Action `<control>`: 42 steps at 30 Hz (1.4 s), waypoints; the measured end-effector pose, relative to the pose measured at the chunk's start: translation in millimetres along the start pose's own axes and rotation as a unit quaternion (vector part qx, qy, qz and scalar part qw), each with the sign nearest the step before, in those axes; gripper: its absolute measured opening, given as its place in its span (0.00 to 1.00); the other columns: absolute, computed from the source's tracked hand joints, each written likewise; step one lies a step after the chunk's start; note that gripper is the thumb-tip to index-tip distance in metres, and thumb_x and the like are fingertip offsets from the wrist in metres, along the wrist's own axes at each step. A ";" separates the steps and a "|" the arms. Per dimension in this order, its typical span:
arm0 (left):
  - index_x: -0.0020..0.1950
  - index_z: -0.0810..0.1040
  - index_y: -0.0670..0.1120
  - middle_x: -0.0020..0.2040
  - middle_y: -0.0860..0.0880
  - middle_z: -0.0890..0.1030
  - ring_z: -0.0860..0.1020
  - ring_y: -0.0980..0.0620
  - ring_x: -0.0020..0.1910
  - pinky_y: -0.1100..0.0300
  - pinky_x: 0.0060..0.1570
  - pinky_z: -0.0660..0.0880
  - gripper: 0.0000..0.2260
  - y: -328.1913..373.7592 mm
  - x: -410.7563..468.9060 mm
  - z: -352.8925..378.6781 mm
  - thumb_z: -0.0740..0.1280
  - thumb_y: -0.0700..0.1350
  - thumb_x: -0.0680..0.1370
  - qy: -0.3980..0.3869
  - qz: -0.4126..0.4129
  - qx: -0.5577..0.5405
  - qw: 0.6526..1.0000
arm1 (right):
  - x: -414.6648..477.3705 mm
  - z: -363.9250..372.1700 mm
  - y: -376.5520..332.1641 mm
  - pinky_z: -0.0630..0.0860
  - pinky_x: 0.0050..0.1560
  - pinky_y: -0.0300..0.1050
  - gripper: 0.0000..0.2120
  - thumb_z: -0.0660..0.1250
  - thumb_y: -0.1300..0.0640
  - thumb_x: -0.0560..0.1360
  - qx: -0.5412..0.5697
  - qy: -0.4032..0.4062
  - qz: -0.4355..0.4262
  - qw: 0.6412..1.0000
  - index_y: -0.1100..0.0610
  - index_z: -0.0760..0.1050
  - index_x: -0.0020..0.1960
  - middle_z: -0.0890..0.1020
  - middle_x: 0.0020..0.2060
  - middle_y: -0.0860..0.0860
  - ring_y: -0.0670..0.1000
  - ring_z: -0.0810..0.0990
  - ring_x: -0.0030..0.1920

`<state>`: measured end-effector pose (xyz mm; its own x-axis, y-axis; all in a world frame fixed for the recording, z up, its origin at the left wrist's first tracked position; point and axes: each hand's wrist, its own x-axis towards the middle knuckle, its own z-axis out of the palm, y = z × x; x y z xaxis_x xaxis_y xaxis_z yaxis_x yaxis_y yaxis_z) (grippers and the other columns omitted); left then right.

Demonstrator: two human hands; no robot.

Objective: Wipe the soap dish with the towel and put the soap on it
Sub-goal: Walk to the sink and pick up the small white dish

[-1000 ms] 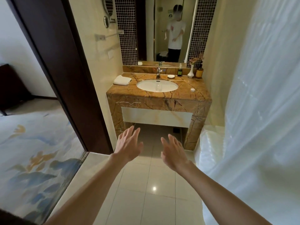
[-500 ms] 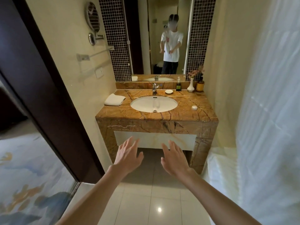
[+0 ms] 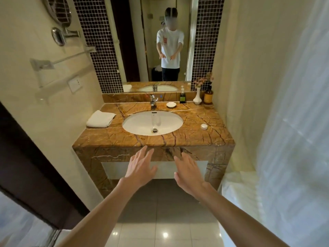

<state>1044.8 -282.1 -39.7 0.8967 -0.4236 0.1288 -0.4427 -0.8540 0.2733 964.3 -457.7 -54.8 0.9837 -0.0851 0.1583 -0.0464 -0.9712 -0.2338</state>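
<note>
A white soap dish (image 3: 171, 104) sits at the back of the brown marble counter (image 3: 195, 138), right of the tap (image 3: 153, 100). A folded white towel (image 3: 100, 119) lies on the counter's left side. A small round white soap (image 3: 204, 126) rests on the right side of the counter. My left hand (image 3: 140, 168) and my right hand (image 3: 189, 172) are stretched forward, palms down, fingers spread, in front of the counter's front face and below its top. Both hold nothing.
A white oval basin (image 3: 152, 123) is sunk into the counter. A green pump bottle (image 3: 182, 97), white vase (image 3: 197, 98) and amber bottle (image 3: 208, 96) stand at the back right. A white curtain (image 3: 284, 122) hangs at right; a dark door frame (image 3: 26, 166) stands at left.
I have come closer to the vanity; the counter now fills more of the view. Both hands stay open and have risen toward the counter's front edge.
</note>
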 end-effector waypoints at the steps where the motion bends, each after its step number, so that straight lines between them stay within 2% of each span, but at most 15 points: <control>1: 0.75 0.57 0.51 0.78 0.45 0.57 0.58 0.43 0.75 0.44 0.71 0.57 0.30 -0.9 17.8 3.3 0.62 0.56 0.76 0.001 0.006 -0.002 1.000 | 14.8 2.1 6.1 0.58 0.74 0.54 0.28 0.62 0.55 0.78 -0.009 -0.003 0.004 1.000 0.57 0.59 0.75 0.62 0.75 0.61 0.60 0.58 0.76; 5: 0.75 0.55 0.52 0.77 0.45 0.57 0.58 0.43 0.75 0.44 0.71 0.57 0.28 -3.8 86.6 12.6 0.60 0.55 0.77 -0.002 0.026 -0.018 0.999 | 75.0 3.0 25.8 0.61 0.72 0.54 0.28 0.63 0.54 0.78 -0.036 -0.010 0.014 0.999 0.58 0.60 0.75 0.64 0.73 0.63 0.61 0.61 0.74; 10: 0.75 0.60 0.50 0.77 0.44 0.60 0.61 0.43 0.74 0.46 0.70 0.61 0.27 -2.7 160.3 15.7 0.61 0.54 0.77 0.004 0.043 -0.013 0.999 | 139.5 -2.0 44.6 0.61 0.72 0.54 0.27 0.63 0.55 0.77 -0.055 -0.001 0.021 0.998 0.60 0.64 0.73 0.67 0.72 0.64 0.61 0.64 0.73; 17: 0.75 0.60 0.50 0.76 0.43 0.62 0.63 0.43 0.73 0.47 0.70 0.62 0.28 -5.9 235.7 29.5 0.61 0.54 0.77 -0.006 0.038 -0.009 0.999 | 203.7 6.3 77.0 0.63 0.71 0.52 0.28 0.62 0.55 0.77 -0.031 -0.004 0.026 0.999 0.55 0.59 0.75 0.67 0.71 0.59 0.59 0.64 0.71; 22: 0.74 0.61 0.49 0.75 0.42 0.63 0.64 0.42 0.72 0.47 0.69 0.63 0.27 -5.5 294.3 48.7 0.61 0.54 0.77 -0.022 0.032 -0.002 0.999 | 257.9 17.3 109.3 0.67 0.67 0.52 0.23 0.62 0.57 0.77 -0.012 0.000 0.014 1.000 0.55 0.63 0.71 0.70 0.67 0.58 0.59 0.68 0.68; 27: 0.74 0.61 0.49 0.75 0.43 0.63 0.63 0.44 0.73 0.48 0.70 0.62 0.27 6.8 361.0 68.5 0.61 0.54 0.77 -0.024 0.016 -0.012 1.000 | 325.9 27.4 149.3 0.65 0.69 0.54 0.27 0.61 0.55 0.78 -0.004 -0.027 0.023 0.999 0.57 0.59 0.75 0.66 0.70 0.61 0.60 0.64 0.70; 30: 0.74 0.62 0.48 0.75 0.42 0.63 0.63 0.43 0.72 0.48 0.70 0.62 0.27 12.7 397.8 79.1 0.61 0.53 0.77 -0.035 0.004 -0.011 0.999 | 364.0 30.8 173.0 0.66 0.68 0.53 0.27 0.61 0.54 0.78 0.006 -0.034 0.020 0.999 0.55 0.59 0.74 0.66 0.71 0.60 0.60 0.65 0.69; 36: 0.74 0.63 0.49 0.75 0.44 0.65 0.64 0.45 0.72 0.48 0.70 0.64 0.26 14.5 459.3 88.7 0.62 0.53 0.76 -0.021 -0.045 -0.035 0.998 | 434.6 41.8 206.7 0.66 0.69 0.55 0.28 0.63 0.53 0.78 0.032 -0.051 0.026 0.998 0.52 0.58 0.75 0.62 0.74 0.58 0.59 0.61 0.73; 39: 0.73 0.63 0.48 0.74 0.44 0.65 0.64 0.45 0.72 0.48 0.70 0.63 0.26 8.4 484.7 93.3 0.62 0.52 0.76 -0.021 -0.057 -0.039 0.997 | 459.4 50.8 213.9 0.64 0.71 0.55 0.27 0.62 0.54 0.78 0.031 -0.065 0.014 0.997 0.54 0.58 0.75 0.62 0.74 0.59 0.60 0.59 0.74; 42: 0.72 0.65 0.45 0.73 0.43 0.67 0.64 0.44 0.72 0.48 0.70 0.62 0.24 -2.4 508.4 101.5 0.62 0.49 0.77 -0.034 -0.071 -0.090 0.993 | 485.5 61.1 219.1 0.63 0.70 0.56 0.27 0.62 0.56 0.77 0.028 -0.082 0.005 0.996 0.56 0.59 0.74 0.62 0.73 0.61 0.62 0.59 0.73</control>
<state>1501.2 -526.1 -71.6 0.9444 -0.3284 0.0137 -0.2991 -0.8413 0.4504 1442.3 -698.2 -87.8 0.9986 -0.0529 -0.0019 -0.0512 -0.9561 -0.2886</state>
